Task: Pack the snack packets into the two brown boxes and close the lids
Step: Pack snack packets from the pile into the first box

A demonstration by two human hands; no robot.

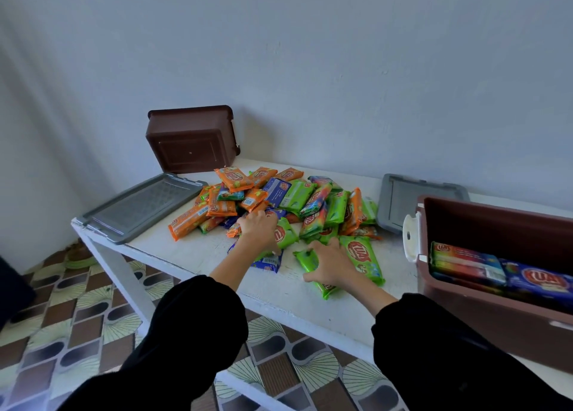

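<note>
A heap of orange, green and blue snack packets [279, 200] lies in the middle of the white table [198, 255]. My left hand [259, 229] rests on packets at the heap's near edge, fingers curled over a green packet and above a blue packet [268, 263]. My right hand [330, 263] presses down on two green packets [361, 257] near the front. One brown box [508, 224] stands open at the right with a few packets inside. The other brown box [192, 138] leans bottom-out against the wall at the back left.
Two grey lids lie flat on the table: one at the left corner [142, 206], one behind the right box [412, 200]. The right box has a white latch [412, 237]. Patterned floor tiles show below the table's near edge.
</note>
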